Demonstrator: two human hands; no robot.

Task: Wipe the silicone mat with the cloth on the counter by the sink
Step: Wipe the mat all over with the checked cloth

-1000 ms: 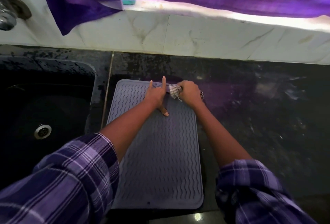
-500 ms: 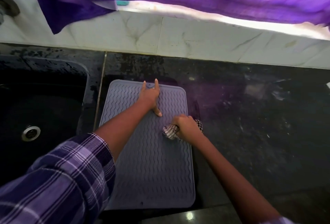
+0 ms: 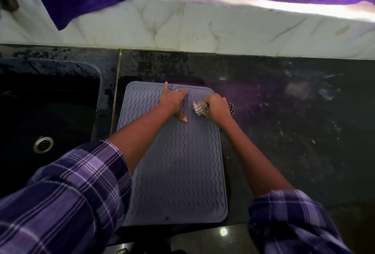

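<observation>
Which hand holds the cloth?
The right hand grips the checked cloth; the left hand lies flat, fingers spread, on the mat.

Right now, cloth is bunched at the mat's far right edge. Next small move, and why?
Probably draw the checked cloth back toward the body along the right side of the silicone mat. The right hand grips it near the far edge, the left hand presses flat on the mat's far end to pin it, and the long near stretch lies open ahead of the cloth.

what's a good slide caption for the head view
Left hand steadies the grey silicone mat while the right hand wipes its far end with a checked cloth.
</observation>
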